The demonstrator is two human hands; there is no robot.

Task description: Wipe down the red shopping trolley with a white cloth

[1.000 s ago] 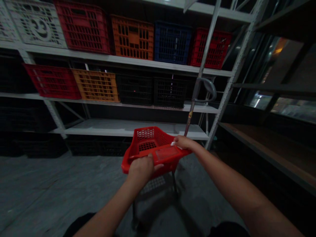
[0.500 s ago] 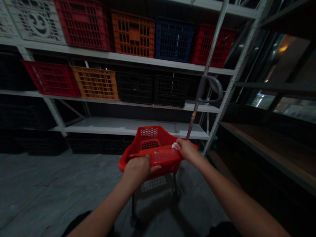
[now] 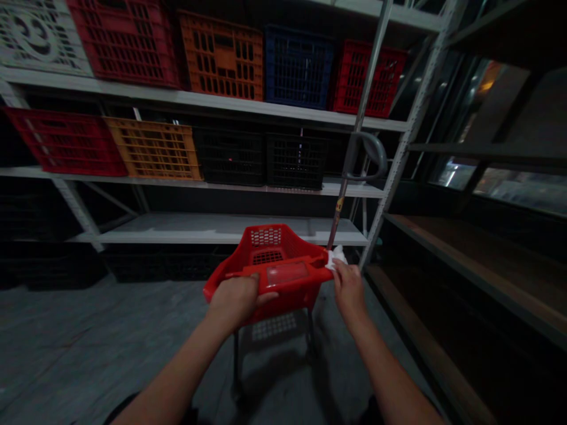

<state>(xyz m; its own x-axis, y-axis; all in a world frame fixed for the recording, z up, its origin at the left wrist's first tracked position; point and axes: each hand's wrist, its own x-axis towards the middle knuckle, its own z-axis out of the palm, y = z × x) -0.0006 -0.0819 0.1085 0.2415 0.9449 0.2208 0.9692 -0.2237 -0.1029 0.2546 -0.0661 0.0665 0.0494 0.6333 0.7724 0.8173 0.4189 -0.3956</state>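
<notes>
A red shopping cart stands in front of me, its basket pointing away. My left hand is wrapped around the cart's handle at the left, thumb along its near side. Right of it, a clear panel is set in the handle. My right hand is closed on a white cloth, which presses against the cart's right rim beside the handle's end. The right fingertips are partly hidden by the cloth. Inside, the visible part of the basket shows only its mesh.
White shelving runs across the back, holding a blue crate, an orange crate and several others. A metal pole with a grey grip rises behind the cart's right side. Wooden shelves line the right. Grey concrete floor lies below.
My right hand has slid with the cloth from the handle's right part outward to the cart's right rim, showing more of the cloth. My left hand keeps its hold. The view has shifted slightly.
</notes>
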